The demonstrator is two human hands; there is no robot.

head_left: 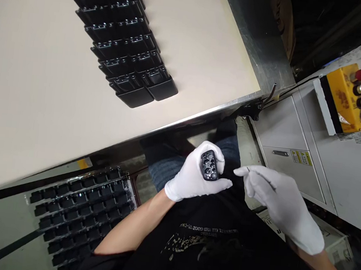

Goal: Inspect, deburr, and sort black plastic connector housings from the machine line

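Observation:
My left hand (192, 173) in a white cloth glove grips a small black moulded plastic part (210, 165) with several round recesses in its face. My right hand (277, 196), also white-gloved, is held apart from it to the right. A thin dark rod (261, 178) lies along its fingers and seems pinched there. Both hands are above my lap, over my black T-shirt (207, 249) and denim-covered legs (164, 170).
A cream-topped table (42, 95) with a metal edge carries an overlapping row of black plastic parts (125, 45). Lower left, a black tray (78, 214) holds several similar parts in rows. On a grey cabinet (282, 150) at right sits a yellow control box (348, 99) with buttons.

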